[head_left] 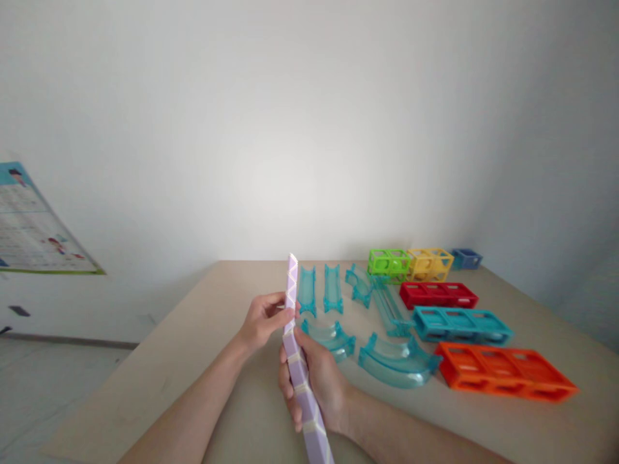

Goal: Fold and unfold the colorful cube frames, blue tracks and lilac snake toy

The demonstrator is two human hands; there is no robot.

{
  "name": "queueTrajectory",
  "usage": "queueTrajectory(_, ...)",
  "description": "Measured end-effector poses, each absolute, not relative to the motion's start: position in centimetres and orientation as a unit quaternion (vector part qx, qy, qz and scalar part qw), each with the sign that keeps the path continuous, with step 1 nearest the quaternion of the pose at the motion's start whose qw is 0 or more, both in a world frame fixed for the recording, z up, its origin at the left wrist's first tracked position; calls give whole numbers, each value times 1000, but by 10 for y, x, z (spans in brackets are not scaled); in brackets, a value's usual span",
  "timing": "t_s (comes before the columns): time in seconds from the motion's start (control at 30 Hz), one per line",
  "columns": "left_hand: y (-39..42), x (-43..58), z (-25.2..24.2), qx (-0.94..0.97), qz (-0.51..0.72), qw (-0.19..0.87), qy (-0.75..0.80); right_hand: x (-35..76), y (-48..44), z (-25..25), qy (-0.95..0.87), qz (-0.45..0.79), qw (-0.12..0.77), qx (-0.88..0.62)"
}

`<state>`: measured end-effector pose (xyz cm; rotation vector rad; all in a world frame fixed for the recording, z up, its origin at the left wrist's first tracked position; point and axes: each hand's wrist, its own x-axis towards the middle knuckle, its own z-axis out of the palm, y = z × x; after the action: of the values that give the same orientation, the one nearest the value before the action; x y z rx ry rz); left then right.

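Observation:
Over the middle of the table I hold a long, narrow lavender bar (pixel 300 380) with pale cream lines across it. Its far part has a pale zigzag pattern, and its near end runs out of the bottom of the view. My left hand (pixel 264 320) pinches the bar's upper part between thumb and fingers. Just below, my right hand (pixel 319 380) wraps round the lower part, thumb along its right side. I cannot tell whether the bar is one piece or two joined. Right beyond my hands lies a curved clear-teal track piece (pixel 333 338).
Straight teal tracks (pixel 307 290) and another curved track (pixel 400 364) lie right of my hands. Further right are open-frame blocks: orange (pixel 505 370), teal (pixel 461 323), red (pixel 439 294), green (pixel 388 263), yellow (pixel 430 263) and blue (pixel 467 258). A wall stands behind the table (pixel 193 348).

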<state>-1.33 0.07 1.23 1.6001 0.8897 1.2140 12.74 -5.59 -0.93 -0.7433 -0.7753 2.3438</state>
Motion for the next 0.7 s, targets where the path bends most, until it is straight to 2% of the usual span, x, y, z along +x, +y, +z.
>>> queueTrajectory(0.17, 4, -23, 10, 655, 448, 537, 287, 129, -56, -7, -293, 887, 254, -252)
queueTrajectory(0.33, 7, -24, 10, 656, 463, 564, 196, 127, -58, -8, -288, 899, 246, -222)
queueTrajectory(0.53, 7, -20, 8, 616, 460, 579, 271, 123, -60, -7, -290, 861, 335, -250)
queueTrajectory(0.7, 9, -22, 8, 605, 472, 582, 269, 123, -61, -6, -302, 848, 355, -251)
